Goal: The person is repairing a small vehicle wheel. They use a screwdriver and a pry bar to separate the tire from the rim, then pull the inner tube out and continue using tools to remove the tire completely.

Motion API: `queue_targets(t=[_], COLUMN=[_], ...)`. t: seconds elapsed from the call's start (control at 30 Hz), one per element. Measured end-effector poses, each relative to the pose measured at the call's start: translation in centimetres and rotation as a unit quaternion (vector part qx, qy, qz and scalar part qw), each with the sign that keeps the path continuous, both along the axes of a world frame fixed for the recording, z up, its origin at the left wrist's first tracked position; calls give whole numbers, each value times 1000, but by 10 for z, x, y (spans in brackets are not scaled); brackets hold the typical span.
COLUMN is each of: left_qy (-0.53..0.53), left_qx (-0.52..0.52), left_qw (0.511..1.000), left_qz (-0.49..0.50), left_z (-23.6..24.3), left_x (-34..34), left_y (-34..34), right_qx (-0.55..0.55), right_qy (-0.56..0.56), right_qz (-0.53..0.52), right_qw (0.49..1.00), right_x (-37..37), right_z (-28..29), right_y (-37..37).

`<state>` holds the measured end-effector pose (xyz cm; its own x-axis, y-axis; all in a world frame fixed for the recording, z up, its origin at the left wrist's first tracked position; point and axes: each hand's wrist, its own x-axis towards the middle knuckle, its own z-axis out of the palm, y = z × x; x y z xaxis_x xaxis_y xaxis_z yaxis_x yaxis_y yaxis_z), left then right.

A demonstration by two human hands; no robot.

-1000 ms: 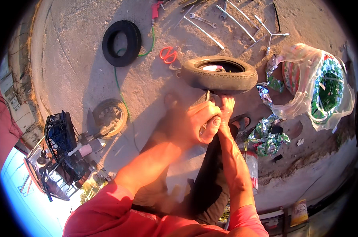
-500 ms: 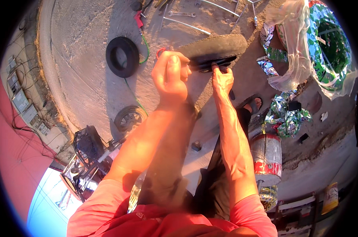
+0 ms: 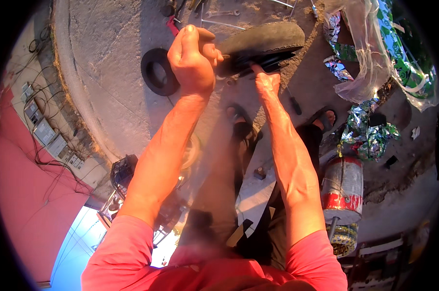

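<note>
tire [image 3: 264, 39]: just past the right hand [image 3: 266, 81], touching it | right fingers: at the tire's near edge, grip's hidden tbh | left hand [image 3: 192, 59]: balled up left of tire, can't tell what's inside

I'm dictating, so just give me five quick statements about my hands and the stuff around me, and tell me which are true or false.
1. The right hand is at the near, shadowed side of the brownish tyre. True.
2. The left hand lies flat on the ground. False: it is raised, fingers curled, by the tyre's left end.
3. A black tyre lies on the ground to the left. True.
4. The shirt sleeves are green. False: they are red.
5. A tool with a dark handle lies on the ground right of the right hand. True.
</note>
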<state>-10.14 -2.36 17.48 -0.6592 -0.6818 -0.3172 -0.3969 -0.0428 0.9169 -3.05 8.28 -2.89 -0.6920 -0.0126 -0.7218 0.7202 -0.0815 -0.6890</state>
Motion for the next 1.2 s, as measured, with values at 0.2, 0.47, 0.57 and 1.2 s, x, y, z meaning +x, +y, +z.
queue_targets(t=[0.2,0.47,0.57,1.2], left_qy=[-61,-146,-192,-268], left_qx=[66,110,139,179], left_qw=[996,983,972,946], left_qz=[4,-11,8,15], left_z=[-4,-19,-36,-123], left_x=[-32,-56,-64,-108], left_y=[-23,-33,-45,-80], right_qx=[36,22,-96,-101], right_qy=[14,26,65,24], right_qz=[39,98,64,134], right_qw=[998,995,991,985], right_x=[9,13,34,17], right_z=[-11,-3,-32,-23], right_y=[13,45,48,74])
